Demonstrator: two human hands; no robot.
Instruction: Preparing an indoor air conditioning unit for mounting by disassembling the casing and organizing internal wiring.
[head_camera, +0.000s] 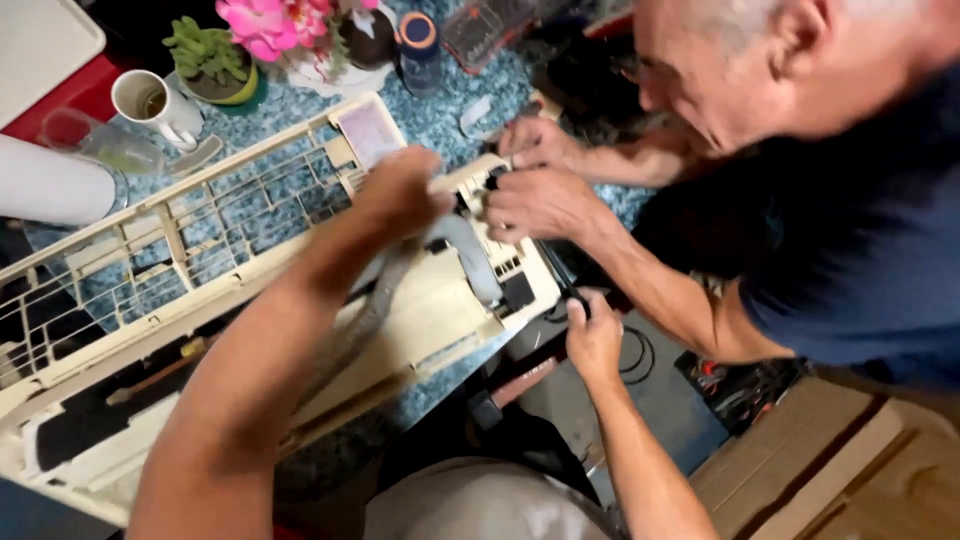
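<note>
A long cream plastic appliance housing (420, 320) with a grille (200, 230) lies across the blue patterned table (440, 110). My left hand (400, 190) reaches over it and grips its upper edge next to a grey hose (470, 255). Below the housing's right end, my right hand (592, 335) is closed around a black cable (560, 275). Another person in a dark blue shirt (860, 230) leans in from the right. Both of that person's hands (535, 200) work at the housing's right end, close to my left hand.
At the table's back stand a white mug (148, 100), a small potted plant (210, 60), pink flowers (270, 22), a bottle with an orange cap (418, 40) and a glass (95, 140). A white roll (50, 185) lies left. Tools (740, 385) sit by wooden boards (830, 460).
</note>
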